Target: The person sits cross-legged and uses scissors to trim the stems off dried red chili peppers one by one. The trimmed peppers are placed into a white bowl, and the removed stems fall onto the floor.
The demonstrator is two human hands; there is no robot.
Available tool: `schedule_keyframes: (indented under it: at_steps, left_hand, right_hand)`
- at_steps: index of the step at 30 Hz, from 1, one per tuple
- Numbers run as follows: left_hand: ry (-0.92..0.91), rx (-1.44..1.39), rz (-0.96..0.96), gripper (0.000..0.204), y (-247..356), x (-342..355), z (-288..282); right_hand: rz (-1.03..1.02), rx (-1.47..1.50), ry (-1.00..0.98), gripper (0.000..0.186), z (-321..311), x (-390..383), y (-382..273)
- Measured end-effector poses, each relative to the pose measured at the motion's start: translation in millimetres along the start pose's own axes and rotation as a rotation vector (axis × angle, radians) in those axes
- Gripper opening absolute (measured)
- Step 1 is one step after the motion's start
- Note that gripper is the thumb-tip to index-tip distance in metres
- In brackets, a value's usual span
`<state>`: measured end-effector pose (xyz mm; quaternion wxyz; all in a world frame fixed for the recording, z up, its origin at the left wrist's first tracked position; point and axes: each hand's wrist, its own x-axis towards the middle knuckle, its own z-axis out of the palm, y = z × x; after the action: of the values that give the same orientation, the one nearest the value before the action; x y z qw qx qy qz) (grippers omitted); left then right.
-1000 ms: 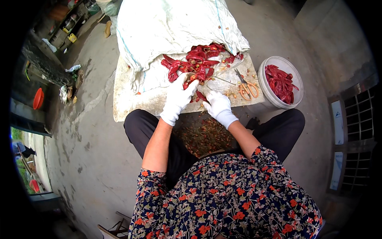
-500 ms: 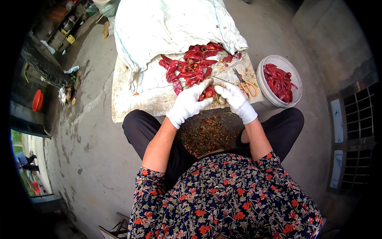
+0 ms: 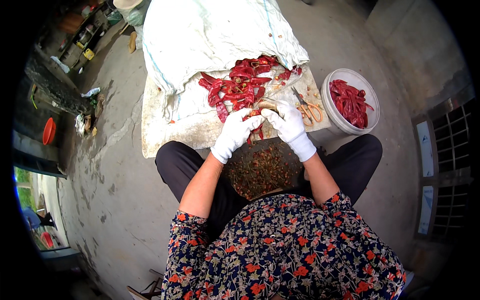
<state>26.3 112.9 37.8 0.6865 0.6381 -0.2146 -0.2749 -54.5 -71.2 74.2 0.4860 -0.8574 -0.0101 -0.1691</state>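
Both my hands wear white gloves and meet over the near edge of a low table. My left hand is closed around a red chili pepper, whose tip hangs below the fingers. Close against it, my right hand pinches at the pepper's upper end; a thin brownish piece by its fingertips is too small to name. Just beyond lies a pile of red chili peppers at the mouth of a white woven sack. Orange-handled scissors lie to the right of my right hand.
A white bucket of red peppers stands right of the table. Between my knees, cut stems and bits cover a dark patch. Barred panels line the right wall. A red basin and cluttered shelves are at left.
My hands have drawn closer together, the right moving left and turning toward the pepper. The pepper between them now hangs lower, below my left fingers.
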Motion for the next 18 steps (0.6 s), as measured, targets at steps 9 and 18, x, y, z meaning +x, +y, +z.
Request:
schedule_keyframes:
  at_steps: [9,18]
  left_hand:
    - [-0.316,0.109,0.229,0.024,11,4,-19]
    - [-0.251,0.153,-0.085,0.033,34,-33,-12]
  right_hand:
    - [0.898,1.476,0.155,0.022,31,-10,-14]
    - [0.562,-0.419,-0.032,0.07,-64,-4,90]
